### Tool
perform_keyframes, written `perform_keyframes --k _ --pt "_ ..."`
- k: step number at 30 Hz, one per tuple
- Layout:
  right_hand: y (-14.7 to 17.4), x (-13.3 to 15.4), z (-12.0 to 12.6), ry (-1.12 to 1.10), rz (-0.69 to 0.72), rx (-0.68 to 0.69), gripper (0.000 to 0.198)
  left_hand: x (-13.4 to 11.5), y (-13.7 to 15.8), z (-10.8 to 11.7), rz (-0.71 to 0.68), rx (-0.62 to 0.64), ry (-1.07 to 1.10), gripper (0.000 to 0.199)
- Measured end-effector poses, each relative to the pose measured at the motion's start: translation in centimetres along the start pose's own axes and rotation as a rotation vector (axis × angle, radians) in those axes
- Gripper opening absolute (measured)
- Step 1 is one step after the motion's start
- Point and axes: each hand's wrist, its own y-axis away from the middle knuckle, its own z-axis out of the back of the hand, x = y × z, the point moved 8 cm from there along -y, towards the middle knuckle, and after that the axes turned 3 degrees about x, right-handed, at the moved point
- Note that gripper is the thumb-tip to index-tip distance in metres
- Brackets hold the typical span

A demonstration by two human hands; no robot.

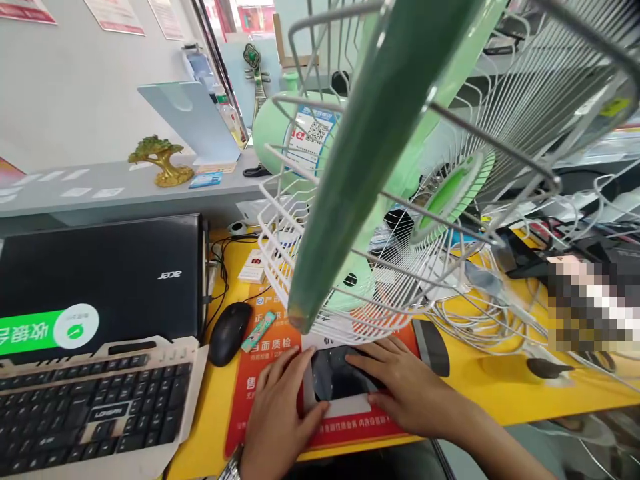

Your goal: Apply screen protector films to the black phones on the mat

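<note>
The dark glossy device (330, 379) lies on the red mat (243, 407) between the person's 2 hands, just inside the left hand (275, 413), whose thumb and fingers stand spread apart around its near end. The right hand (397, 380) has its fingers apart too, reaching over the device's other end with 1 fingertip on the glossy face, while a black mouse (230, 333) and a small green packet (259, 331) sit just beyond the left hand.
</note>
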Motion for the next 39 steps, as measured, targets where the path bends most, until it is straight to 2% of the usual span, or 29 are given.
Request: perform_keyframes --k 31,39 --pt "-0.35 -0.68 -0.07 -0.057 0.030 0.005 0.071 -0.24 -0.22 -0.17 0.027 0.065 -0.001 0.070" --pt "-0.34 -0.68 -0.27 -0.030 0.040 -0.035 0.071 -0.60 -0.26 0.14 0.017 0.058 -0.002 0.067"
